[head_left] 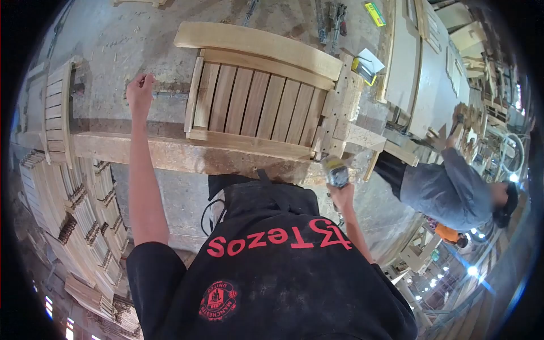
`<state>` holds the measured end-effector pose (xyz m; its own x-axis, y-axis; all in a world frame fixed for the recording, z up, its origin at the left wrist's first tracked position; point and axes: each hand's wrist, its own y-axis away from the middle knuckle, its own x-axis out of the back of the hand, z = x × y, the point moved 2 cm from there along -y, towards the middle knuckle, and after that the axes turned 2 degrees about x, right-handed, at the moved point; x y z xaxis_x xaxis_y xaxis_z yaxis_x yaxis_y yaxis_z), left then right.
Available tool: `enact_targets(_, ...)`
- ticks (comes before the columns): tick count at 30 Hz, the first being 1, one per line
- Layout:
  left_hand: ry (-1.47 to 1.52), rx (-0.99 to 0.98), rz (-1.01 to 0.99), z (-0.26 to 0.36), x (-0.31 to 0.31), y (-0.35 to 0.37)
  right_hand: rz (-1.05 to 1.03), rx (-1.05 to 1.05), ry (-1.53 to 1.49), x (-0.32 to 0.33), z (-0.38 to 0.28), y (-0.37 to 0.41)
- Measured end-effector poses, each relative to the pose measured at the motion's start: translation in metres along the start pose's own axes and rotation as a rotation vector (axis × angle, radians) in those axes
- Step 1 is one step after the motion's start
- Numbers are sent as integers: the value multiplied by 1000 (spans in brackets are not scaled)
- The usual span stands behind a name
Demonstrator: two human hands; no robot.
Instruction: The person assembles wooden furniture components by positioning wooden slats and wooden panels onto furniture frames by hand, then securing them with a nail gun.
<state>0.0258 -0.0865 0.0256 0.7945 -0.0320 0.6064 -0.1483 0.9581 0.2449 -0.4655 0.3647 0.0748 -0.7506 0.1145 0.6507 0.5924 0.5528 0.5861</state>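
My left hand (140, 93) is raised over the workbench, left of a slatted wooden panel (255, 102). Its fingers are curled together in a pinch; what they hold, if anything, I cannot make out. My right hand (341, 197) is wrapped round a yellow-and-grey power tool (336, 172). The tool's front end points at the panel's near right corner. The panel lies flat on the bench, its slats set in a frame, with a wide curved rail (255, 44) along the far side. A wooden piece with a row of holes (340, 107) lies against its right end.
Another slatted panel (56, 113) stands at the far left, above stacked wooden parts (79, 209). Yellow-labelled boxes (364, 70) and several tools (339, 21) lie at the back. To the right, a person in grey (447, 181) works by large boards (428, 68).
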Motion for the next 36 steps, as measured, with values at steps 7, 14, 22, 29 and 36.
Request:
enact_targets(7,-294,-172,-75,-2,2,-6,12,-171,-375,11,5,-15)
enact_targets(14,-325,-272,67,-13,-2,-2,71,-156,-508,22,17,-22)
enact_targets(22,-323,-235,114,-4,0,6,-2,-257,-631,43,49,-45)
enact_targets(29,-329,-204,137,-1,-1,7,59,-83,-891,68,13,-76)
enact_targets(36,-343,-220,223,-17,-5,1,21,54,-718,61,23,-129)
